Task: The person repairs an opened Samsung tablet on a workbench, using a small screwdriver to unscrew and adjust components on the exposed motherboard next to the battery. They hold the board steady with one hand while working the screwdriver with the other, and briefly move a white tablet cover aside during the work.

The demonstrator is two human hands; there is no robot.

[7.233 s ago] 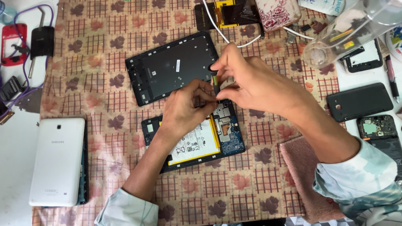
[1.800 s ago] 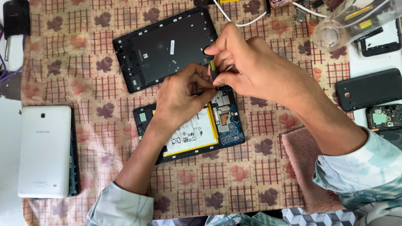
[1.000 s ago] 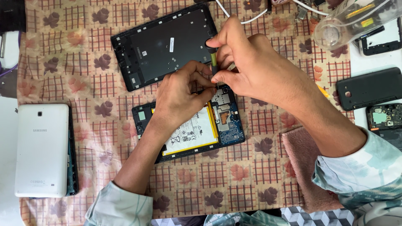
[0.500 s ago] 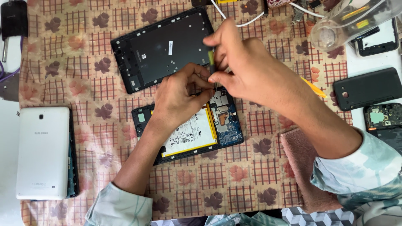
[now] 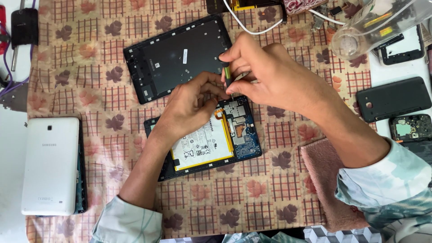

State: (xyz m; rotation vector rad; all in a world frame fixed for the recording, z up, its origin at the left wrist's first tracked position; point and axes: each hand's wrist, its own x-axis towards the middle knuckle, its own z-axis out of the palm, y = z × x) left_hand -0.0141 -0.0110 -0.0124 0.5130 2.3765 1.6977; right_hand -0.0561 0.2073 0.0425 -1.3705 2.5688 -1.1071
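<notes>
Lying opened near the middle of the patterned cloth [image 5: 63, 81], the tablet [image 5: 204, 141] shows its white battery [image 5: 202, 144] and blue board [image 5: 245, 135], with its black back cover [image 5: 175, 58] already off and set just beyond it. The right hand [image 5: 265, 81] pinches a thin screwdriver [image 5: 227, 78] with a green band, fingers closed around the shaft and the tip down at the board's top edge. The left hand [image 5: 193, 105] rests on the tablet's upper part, its fingertips bunched right beside the tip; whether they pinch a screw or only steady the spot cannot be told. Judging by this, the opening is done, and the work on the board is under way, with the battery and board both in place. Compared with the frame of seven seconds ago, both hands keep the same pose over the same corner, while the whole scene sits a little lower and to the right in view, so the head has shifted, not the work. A white tablet [image 5: 51, 164] lies face down at the left, a pink cloth [image 5: 326, 180] at the right under the forearm, a dark phone [image 5: 393, 99] beyond it, and a clear bottle [image 5: 373, 22] at the top right.
</notes>
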